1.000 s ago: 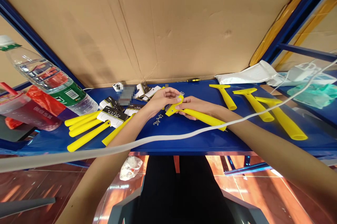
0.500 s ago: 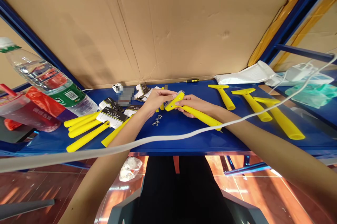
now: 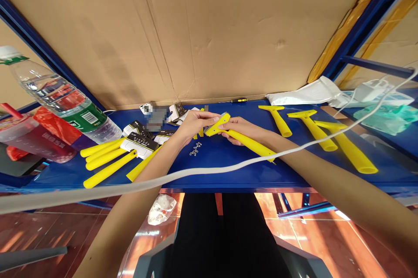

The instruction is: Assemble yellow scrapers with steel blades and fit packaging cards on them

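A yellow scraper [image 3: 250, 143] with a T-shaped head is held between my hands above the blue table, its handle slanting down to the right. My right hand [image 3: 241, 128] is closed around its neck. The fingers of my left hand [image 3: 196, 122] are closed at the head's left end, where a shiny metal edge shows; the fingertips are partly hidden. Two dark dots, like screw holes, mark the head's face. Just below my left hand lie several small metal nuts or screws [image 3: 196, 149]. Small yellow plates [image 3: 201, 132] lie behind them, partly covered by my left hand.
More yellow scrapers [image 3: 315, 132] lie at right. Left are yellow scraper handles [image 3: 109, 174] with black-and-white cards [image 3: 139, 145], a water bottle [image 3: 65, 99] and a red drink cup [image 3: 39, 138]. A screwdriver [image 3: 240, 100] lies at the back. A white cable [image 3: 209, 170] crosses in front.
The scraper's head has tilted slightly in my hands. Both hands keep nearly the same place and grip; the things on the table look unmoved.
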Tool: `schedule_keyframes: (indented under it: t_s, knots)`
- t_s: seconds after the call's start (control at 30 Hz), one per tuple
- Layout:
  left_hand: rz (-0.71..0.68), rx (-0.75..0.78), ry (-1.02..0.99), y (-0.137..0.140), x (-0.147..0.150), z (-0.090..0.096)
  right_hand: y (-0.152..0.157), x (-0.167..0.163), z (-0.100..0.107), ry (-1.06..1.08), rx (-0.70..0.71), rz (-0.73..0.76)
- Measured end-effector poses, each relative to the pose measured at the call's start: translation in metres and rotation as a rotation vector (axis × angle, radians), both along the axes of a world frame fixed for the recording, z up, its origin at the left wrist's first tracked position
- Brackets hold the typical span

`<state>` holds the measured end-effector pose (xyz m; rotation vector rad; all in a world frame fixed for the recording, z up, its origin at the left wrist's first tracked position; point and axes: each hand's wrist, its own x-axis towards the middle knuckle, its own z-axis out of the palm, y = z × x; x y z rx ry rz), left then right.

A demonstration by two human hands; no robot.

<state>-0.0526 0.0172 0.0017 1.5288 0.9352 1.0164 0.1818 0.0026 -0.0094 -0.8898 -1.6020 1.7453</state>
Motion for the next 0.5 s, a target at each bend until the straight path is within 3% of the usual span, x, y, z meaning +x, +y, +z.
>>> schedule_keyframes:
  t_s: [0.1, 0.2, 0.27, 0.33, 0.37, 0.4, 0.43, 0.5]
  knots:
    - [0.004, 0.015, 0.023, 0.004, 0.001, 0.002, 0.0, 0.0, -0.001, -0.008, 0.003, -0.006]
    - [0.172, 0.235, 0.089, -0.01, 0.006, 0.009, 0.002, -0.002, -0.001, 0.017, -0.027, -0.052]
    - [0.387, 0.494, 0.148, -0.04, 0.015, 0.008, 0.006, -0.002, 0.0, 0.055, -0.085, -0.141]
    - [0.487, 0.6, 0.138, -0.087, 0.031, -0.002, 0.011, 0.0, 0.003, 0.099, -0.138, -0.245]
    - [0.468, 0.584, 0.099, -0.113, 0.041, -0.01, 0.014, 0.002, 0.004, 0.119, -0.153, -0.287]
    - [0.331, 0.517, 0.078, -0.14, 0.053, -0.018, 0.016, 0.004, 0.005, 0.136, -0.161, -0.32]
    - [0.046, 0.425, 0.109, -0.164, 0.067, -0.025, 0.018, 0.006, 0.006, 0.147, -0.164, -0.343]
    - [-0.207, 0.362, 0.156, -0.202, 0.103, -0.036, 0.021, 0.01, 0.007, 0.157, -0.173, -0.372]
